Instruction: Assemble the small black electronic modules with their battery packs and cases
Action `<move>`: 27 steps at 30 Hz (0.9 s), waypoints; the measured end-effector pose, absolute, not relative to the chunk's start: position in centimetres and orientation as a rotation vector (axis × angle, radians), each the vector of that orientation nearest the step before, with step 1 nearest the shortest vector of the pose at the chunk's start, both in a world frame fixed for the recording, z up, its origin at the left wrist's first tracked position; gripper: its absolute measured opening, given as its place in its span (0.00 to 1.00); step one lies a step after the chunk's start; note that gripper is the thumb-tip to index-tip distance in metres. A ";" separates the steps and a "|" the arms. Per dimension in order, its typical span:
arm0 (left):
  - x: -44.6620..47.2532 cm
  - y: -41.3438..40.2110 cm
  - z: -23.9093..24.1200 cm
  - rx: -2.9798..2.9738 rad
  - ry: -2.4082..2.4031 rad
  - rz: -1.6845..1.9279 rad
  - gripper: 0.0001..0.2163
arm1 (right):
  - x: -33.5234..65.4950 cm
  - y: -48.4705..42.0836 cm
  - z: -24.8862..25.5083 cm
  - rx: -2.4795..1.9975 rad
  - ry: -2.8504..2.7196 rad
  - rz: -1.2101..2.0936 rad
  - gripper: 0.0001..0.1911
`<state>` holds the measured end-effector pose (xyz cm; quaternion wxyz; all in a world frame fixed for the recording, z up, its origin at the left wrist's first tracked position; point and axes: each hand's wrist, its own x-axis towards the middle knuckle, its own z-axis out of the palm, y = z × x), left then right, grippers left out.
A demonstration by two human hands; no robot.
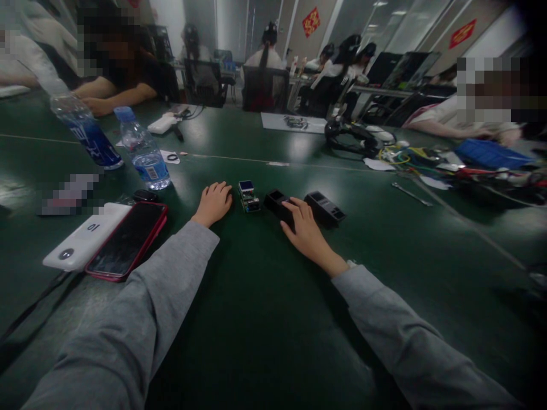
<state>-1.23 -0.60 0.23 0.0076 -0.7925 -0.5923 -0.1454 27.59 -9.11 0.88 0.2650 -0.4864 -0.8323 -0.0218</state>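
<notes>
My left hand (213, 203) lies palm down on the green table, fingers loosely bent and holding nothing. Just right of it, apart from the fingertips, stands a small circuit board (249, 197) with a little screen at its top end. My right hand (305, 226) reaches over a black plastic housing (276, 202); its fingers are spread, and the fingertips rest on or just above the housing's right end. Whether they press on it I cannot tell. Behind these fingers, to the right, lies a second black housing half (325, 208) with openings in its face.
Left of my arm are a red-cased phone (128, 239), a white power bank (88, 236) and two water bottles (147, 151). A wrench (411, 194), tangled cables (399, 156) and a blue tray (491, 154) lie at right. Other people sit around the table's far side.
</notes>
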 end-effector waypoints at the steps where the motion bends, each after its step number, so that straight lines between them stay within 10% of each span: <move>1: -1.2 -0.6 0.2 -2.480 -1.855 -0.454 0.22 | 27.6 -9.1 0.9 -1.313 -2.248 -0.056 0.25; 27: -1.3 -0.5 -0.1 -2.477 -1.842 -0.476 0.22 | 27.6 -9.1 0.9 -1.323 -2.249 -0.058 0.25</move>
